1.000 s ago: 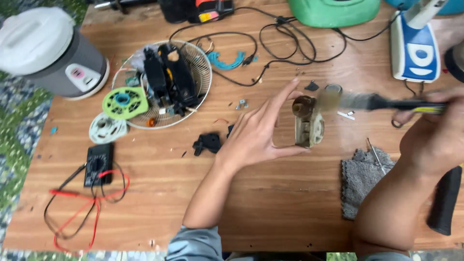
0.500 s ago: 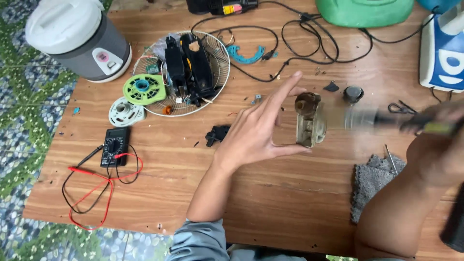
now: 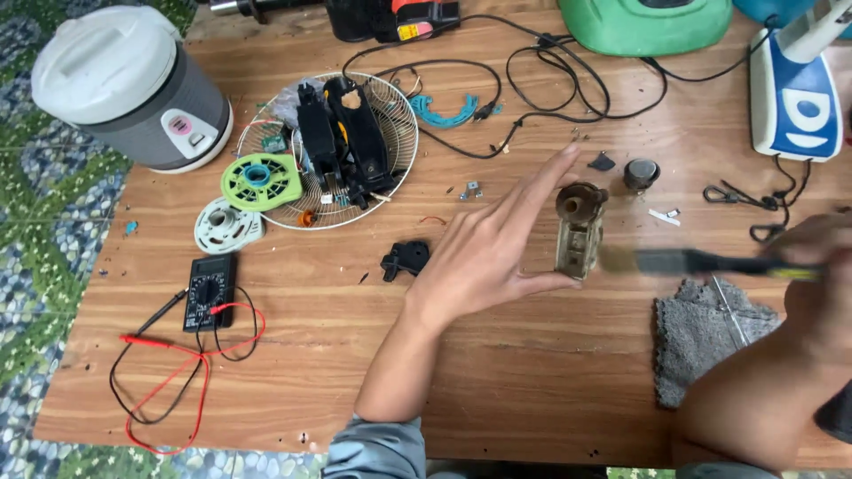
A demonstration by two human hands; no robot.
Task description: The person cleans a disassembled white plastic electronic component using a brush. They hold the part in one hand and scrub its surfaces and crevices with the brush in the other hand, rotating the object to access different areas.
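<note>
Wooden workbench [image 3: 497, 390], cluttered. Left hand [image 3: 484, 257], centre: fingers spread wide toward 1 o'clock, thumb and fingertip pinching a small grimy gear housing [image 3: 579, 232] upright just right of centre. Right hand [image 3: 821, 279], at 3 o'clock, blurred, closed around a dark brush [image 3: 701, 263]; bristle end touches the housing. Grey rag [image 3: 706, 337] at 4 o'clock. Multimeter [image 3: 209, 291] at 9 o'clock; fan guard [image 3: 399, 124] with parts at 11.

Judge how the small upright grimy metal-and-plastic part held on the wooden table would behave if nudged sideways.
The grimy upright part stands taller than it is wide, so it would probably tip rather than slide. The left hand steadies it only with thumb and fingertips, suggesting it is fairly light. It looks rigid, not floppy; the blurred dark brush in the right hand does not appear to bend it.
</note>
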